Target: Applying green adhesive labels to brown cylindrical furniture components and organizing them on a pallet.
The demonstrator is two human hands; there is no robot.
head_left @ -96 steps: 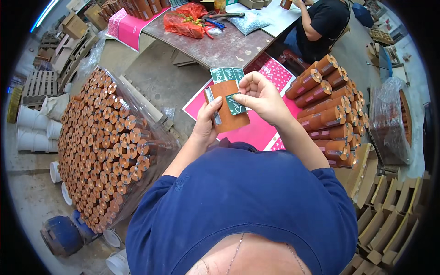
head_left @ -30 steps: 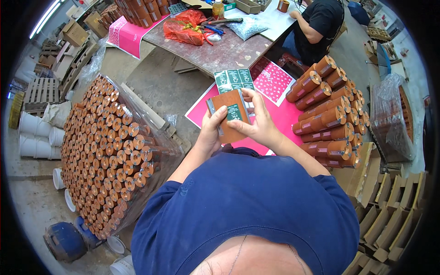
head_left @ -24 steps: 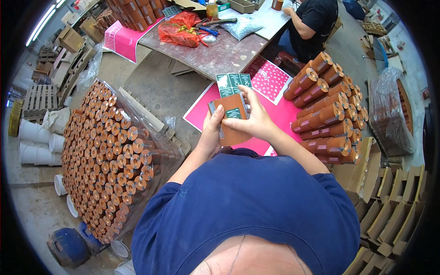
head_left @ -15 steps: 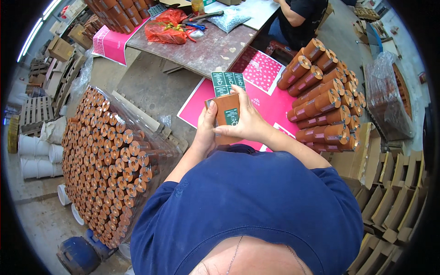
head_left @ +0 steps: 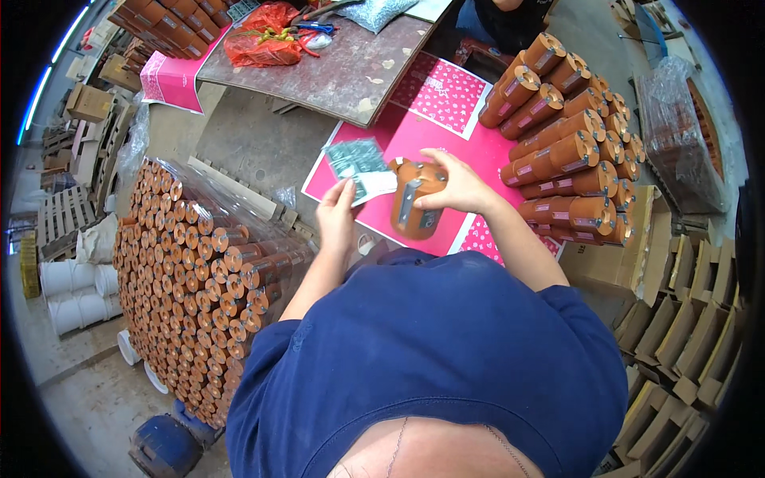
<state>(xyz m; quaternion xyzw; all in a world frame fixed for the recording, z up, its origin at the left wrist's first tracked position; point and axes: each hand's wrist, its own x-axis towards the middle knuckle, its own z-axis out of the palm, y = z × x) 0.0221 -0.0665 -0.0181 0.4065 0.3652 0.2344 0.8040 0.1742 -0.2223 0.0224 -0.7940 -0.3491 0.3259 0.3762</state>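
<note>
My left hand [head_left: 336, 215] pinches the lower edge of a sheet of green labels [head_left: 355, 162], with a white backing part at its right. Beside it, my right hand [head_left: 464, 187] grips a brown cylinder [head_left: 416, 221], fingers over its top and thumb across its side. The cylinder is tilted and slightly blurred; metal fittings and a dark patch show on it. Both are held above pink printed sheets [head_left: 430, 146]. Just to the right, similar brown cylinders [head_left: 567, 155] lie stacked with their ends toward me.
At left stands a large film-wrapped stack of brown cylinders [head_left: 199, 263]. A worn table [head_left: 319, 88] ahead carries a red plastic bag [head_left: 259, 44] and tools. Another person [head_left: 510, 24] sits beyond it. Cardboard boxes [head_left: 621, 267] stand at right, a blue drum [head_left: 166, 444] at lower left.
My hands have moved apart. The left now holds the label sheet to the left, while the right has lifted and turned the cylinder, holding it alone. The view has shifted slightly.
</note>
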